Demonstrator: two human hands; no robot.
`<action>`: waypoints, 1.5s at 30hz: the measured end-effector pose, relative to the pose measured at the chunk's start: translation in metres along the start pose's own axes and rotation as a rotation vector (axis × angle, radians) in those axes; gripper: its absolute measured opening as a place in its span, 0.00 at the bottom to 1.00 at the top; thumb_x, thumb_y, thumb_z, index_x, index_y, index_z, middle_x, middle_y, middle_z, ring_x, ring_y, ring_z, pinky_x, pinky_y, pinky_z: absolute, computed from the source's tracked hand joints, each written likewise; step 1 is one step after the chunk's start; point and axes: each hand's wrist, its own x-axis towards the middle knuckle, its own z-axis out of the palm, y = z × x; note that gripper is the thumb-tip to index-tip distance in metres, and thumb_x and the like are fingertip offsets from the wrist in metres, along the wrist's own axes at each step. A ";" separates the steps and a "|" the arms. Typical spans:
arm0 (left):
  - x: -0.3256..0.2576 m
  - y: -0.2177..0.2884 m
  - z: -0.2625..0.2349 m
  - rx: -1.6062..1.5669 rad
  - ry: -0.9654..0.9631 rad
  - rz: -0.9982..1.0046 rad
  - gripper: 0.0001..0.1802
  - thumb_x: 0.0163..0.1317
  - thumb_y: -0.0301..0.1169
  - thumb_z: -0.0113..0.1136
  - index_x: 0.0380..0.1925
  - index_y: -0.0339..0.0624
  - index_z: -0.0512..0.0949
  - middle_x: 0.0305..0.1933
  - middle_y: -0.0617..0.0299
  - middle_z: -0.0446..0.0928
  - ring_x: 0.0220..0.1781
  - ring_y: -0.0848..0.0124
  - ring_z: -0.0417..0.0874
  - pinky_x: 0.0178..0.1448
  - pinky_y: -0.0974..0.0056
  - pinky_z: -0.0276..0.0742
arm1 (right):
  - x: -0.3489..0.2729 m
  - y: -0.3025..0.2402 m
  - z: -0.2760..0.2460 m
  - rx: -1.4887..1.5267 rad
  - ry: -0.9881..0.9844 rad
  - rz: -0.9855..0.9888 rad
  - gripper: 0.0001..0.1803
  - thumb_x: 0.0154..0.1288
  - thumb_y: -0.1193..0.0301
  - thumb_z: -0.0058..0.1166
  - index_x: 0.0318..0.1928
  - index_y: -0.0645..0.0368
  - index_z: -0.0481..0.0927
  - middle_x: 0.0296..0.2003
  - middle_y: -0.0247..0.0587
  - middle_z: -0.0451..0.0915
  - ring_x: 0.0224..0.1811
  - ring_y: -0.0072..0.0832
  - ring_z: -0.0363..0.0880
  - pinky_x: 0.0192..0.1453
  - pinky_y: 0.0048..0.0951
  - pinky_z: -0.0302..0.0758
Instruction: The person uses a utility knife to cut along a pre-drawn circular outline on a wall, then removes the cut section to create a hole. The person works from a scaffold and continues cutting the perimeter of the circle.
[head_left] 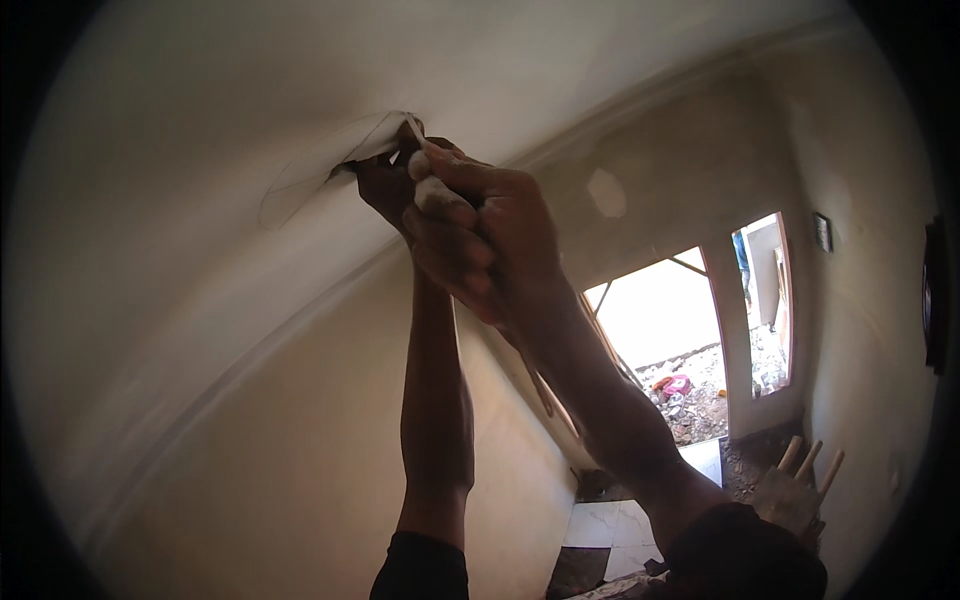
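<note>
"Entry one, the hands?"

"Right hand point(480, 220): fist closed around a thin pale tool point(413, 130), tip up at the ceiling point(240, 100). Left hand point(383, 190): raised just beside it, fingers at a dark gap point(344, 171); pinching or merely bracing, I cannot tell."

"Location of gap?"

"Overhead, at the near end of a drawn curved outline point(263, 205)."

"Step in hand?"

"Cutting along that outline, by my judgement. Next move calls for a short, steady stroke on the line, left fingers clear of the tip."

"Hard to make out?"

"Tool handle: hidden in the fist. Left fingers: partly behind the right hand. Gap interior: too dark. Dark sleeves point(420, 568): cut off below. Window point(655, 310): glare-washed."
</note>
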 end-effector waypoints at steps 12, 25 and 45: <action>0.002 0.005 0.002 0.133 -0.052 0.023 0.11 0.70 0.34 0.56 0.41 0.37 0.71 0.36 0.58 0.75 0.29 0.71 0.80 0.36 0.65 0.80 | 0.011 -0.010 0.002 -0.069 0.066 -0.025 0.12 0.79 0.65 0.40 0.40 0.60 0.70 0.13 0.26 0.60 0.05 0.15 0.52 0.06 0.19 0.52; -0.010 0.006 0.010 0.215 -0.004 -0.015 0.11 0.72 0.35 0.51 0.43 0.37 0.72 0.37 0.59 0.77 0.30 0.73 0.80 0.35 0.67 0.78 | -0.005 -0.005 -0.004 -0.067 0.064 -0.005 0.10 0.74 0.71 0.42 0.37 0.62 0.73 0.14 0.28 0.61 0.08 0.17 0.57 0.11 0.22 0.55; -0.016 0.009 0.018 0.358 0.055 -0.044 0.13 0.76 0.35 0.45 0.46 0.38 0.74 0.37 0.60 0.79 0.30 0.74 0.79 0.34 0.71 0.75 | -0.004 -0.014 -0.004 -0.011 0.069 -0.001 0.14 0.79 0.65 0.39 0.38 0.61 0.71 0.11 0.27 0.60 0.04 0.14 0.51 0.04 0.19 0.50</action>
